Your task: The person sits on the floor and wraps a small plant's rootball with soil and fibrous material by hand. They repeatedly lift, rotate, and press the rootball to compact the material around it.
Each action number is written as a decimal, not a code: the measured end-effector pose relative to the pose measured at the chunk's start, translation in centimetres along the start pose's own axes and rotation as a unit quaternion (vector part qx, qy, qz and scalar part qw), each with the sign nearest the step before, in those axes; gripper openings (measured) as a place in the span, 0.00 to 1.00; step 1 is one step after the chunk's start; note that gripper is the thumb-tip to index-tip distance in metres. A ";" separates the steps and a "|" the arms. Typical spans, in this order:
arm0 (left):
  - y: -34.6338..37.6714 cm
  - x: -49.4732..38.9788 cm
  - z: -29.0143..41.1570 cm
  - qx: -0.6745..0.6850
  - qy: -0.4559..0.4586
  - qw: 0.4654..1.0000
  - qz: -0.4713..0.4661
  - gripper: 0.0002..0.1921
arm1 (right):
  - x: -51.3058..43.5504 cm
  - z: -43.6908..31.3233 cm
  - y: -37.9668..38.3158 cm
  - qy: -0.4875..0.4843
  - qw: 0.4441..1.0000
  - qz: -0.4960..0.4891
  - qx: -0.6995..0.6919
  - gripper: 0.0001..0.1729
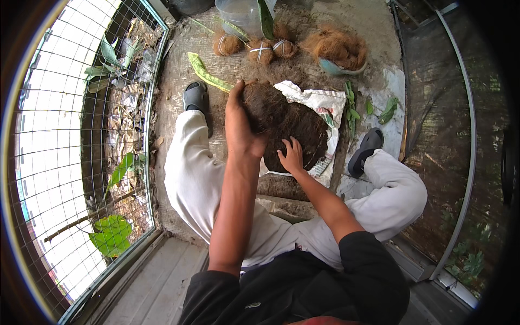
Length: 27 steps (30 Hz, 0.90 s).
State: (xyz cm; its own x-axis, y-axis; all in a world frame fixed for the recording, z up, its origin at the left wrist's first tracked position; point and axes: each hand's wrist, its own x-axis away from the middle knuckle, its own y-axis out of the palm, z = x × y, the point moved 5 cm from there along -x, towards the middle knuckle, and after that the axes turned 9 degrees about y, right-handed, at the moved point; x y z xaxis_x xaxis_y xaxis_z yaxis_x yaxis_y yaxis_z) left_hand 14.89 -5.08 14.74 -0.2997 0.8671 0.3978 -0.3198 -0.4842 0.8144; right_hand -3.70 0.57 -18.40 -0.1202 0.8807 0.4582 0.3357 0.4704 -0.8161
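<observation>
My left hand (242, 126) cups a large ball of dark soil and fibre (265, 105) from its left and lower side. A yellow-green mottled leaf (209, 75) sticks out to the upper left, behind that hand; where it joins the ball is hidden. Beneath and to the right lies a white sack (338, 101) with printed writing, rolled open around dark, fibrous soil (307, 124). My right hand (293, 156) rests on this soil near its lower edge, fingers spread, with nothing visible in its grasp.
Fibre balls tied with white string (260, 51) stand by a clear plastic tub (237, 16). A blue-green bowl (337, 67) holds loose brown coconut fibre (339, 46). Cut leaves (389, 110) lie right of the sack. Wire mesh (122, 122) borders the left side, dark netting (443, 101) the right.
</observation>
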 end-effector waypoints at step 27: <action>-0.9 0.5 0.0 -0.038 0.017 0.998 0.048 0.17 | -1.7 0.9 1.5 -0.276 0.951 0.117 0.077 0.18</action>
State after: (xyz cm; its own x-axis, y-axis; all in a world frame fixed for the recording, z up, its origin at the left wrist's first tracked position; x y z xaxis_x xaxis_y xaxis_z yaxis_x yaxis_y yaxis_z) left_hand 15.06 -4.18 14.21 -0.3626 0.8129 0.4558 -0.3548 -0.5726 0.7391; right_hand -3.87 -0.20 -20.69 -0.5451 0.8376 0.0366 0.2791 0.2225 -0.9341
